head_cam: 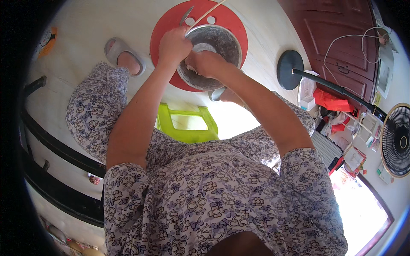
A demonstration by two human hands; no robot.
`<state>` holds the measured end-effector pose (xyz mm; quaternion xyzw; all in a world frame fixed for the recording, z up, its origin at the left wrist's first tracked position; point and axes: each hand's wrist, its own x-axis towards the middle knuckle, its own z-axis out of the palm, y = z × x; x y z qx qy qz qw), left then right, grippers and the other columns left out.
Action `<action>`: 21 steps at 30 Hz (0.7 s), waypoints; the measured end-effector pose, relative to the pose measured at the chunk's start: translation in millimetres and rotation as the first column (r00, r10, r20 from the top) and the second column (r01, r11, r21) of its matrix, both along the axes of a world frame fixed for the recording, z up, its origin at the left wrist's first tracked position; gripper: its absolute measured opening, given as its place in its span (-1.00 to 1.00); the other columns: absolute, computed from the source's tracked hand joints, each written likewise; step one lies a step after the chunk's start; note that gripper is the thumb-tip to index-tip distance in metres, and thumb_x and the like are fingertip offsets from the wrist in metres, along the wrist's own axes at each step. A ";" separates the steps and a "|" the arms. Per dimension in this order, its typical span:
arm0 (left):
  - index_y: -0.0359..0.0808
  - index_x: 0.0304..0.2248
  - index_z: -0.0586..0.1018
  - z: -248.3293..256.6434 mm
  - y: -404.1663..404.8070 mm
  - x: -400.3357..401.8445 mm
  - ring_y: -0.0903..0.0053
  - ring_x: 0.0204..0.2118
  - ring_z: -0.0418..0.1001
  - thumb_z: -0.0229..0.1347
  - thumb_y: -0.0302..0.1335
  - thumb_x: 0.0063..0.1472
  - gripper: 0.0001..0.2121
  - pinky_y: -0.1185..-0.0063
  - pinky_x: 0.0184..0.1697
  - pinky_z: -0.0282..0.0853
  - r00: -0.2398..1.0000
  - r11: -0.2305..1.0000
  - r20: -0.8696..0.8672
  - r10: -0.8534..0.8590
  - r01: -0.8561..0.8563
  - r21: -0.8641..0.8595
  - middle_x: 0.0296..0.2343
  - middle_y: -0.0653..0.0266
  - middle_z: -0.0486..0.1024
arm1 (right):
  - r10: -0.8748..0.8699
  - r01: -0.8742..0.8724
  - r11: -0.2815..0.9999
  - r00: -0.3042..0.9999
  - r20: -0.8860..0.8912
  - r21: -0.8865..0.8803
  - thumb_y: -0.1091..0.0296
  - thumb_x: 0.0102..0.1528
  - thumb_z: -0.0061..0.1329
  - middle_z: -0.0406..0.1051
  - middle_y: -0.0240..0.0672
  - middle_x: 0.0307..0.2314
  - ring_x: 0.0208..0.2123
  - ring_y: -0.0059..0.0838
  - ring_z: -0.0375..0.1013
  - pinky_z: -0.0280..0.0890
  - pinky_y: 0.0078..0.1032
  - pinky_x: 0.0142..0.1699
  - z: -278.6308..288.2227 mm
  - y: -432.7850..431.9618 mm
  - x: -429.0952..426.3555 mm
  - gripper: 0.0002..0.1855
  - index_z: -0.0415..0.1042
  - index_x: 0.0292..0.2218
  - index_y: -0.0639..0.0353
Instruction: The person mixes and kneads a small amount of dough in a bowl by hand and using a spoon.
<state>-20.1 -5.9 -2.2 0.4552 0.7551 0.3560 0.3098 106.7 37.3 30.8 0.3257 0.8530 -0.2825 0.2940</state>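
A round metal pot [235, 48] stands on a red round stool top [160, 32] in front of me. My left hand [175, 46] is closed at the pot's left rim. Beside its thumb, a thin wooden stick [208, 12] slants up and away; whether the hand grips it too is hidden. Inside the pot, my right hand [206, 64] has its fingers curled, with whitish dough [191, 68] on and under them. More white, flour-like material [205, 47] lies in the pot beyond that hand. The fingertips of both hands are hidden.
A narrow grey piece [186, 15] shows on the red top. Between my legs is a green plastic stool [182, 134]. A standing fan [398, 140] with a round base [290, 69] is at right, near a dark red cabinet [342, 41]. Black curved bars [64, 150] are at left.
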 end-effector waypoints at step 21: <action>-0.36 -0.30 0.50 -5.8 3.4 4.0 0.09 -0.31 0.42 -0.04 -0.55 -0.14 -0.69 0.32 -0.23 0.31 1.000 0.999 -0.010 -0.021 0.021 0.043 -0.43 -0.07 0.46 | 0.032 0.020 0.994 0.881 -0.471 0.105 0.38 -0.10 -0.01 0.38 -0.24 -0.35 -0.28 -0.20 0.38 0.28 -0.35 -0.19 -15.3 6.7 20.6 -0.79 0.42 -0.33 0.13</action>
